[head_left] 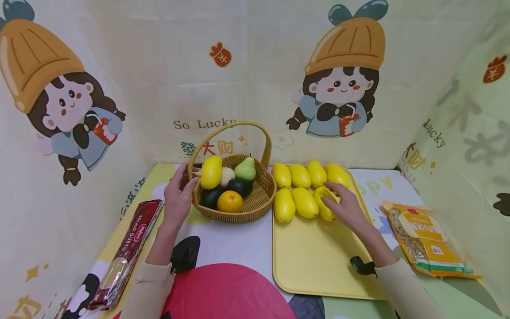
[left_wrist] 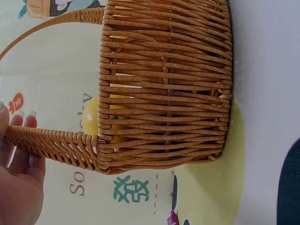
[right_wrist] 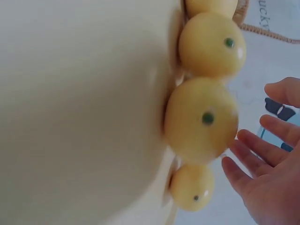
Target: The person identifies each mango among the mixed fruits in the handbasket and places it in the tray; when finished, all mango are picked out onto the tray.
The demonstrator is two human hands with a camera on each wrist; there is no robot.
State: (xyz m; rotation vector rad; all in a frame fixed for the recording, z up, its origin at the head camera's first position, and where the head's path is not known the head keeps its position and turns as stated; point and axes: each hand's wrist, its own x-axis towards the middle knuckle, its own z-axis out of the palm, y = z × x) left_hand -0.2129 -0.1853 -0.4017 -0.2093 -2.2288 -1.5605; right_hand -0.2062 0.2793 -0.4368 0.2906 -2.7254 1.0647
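A wicker basket [head_left: 233, 217] stands left of centre, holding a yellow mango [head_left: 211, 172], a green pear [head_left: 245, 169], a pale round item [head_left: 227, 177], two dark fruits [head_left: 241, 187] and an orange [head_left: 229, 201]. My left hand [head_left: 178, 195] is at its left side; the left wrist view has the handle [left_wrist: 51, 143] between thumb and fingers. On the yellow tray [head_left: 318, 261], several more mangoes lie in two rows. My right hand [head_left: 347, 206] hovers over the front row's rightmost mango [head_left: 324, 208], fingers spread and loosely bent. The right wrist view shows nothing in that hand [right_wrist: 267, 173].
A long dark red packet [head_left: 129, 252] lies on the left of the table. To the right of the tray is an orange and clear food bag [head_left: 430, 239]. Printed cloth walls [head_left: 255, 88] rise behind and at both sides.
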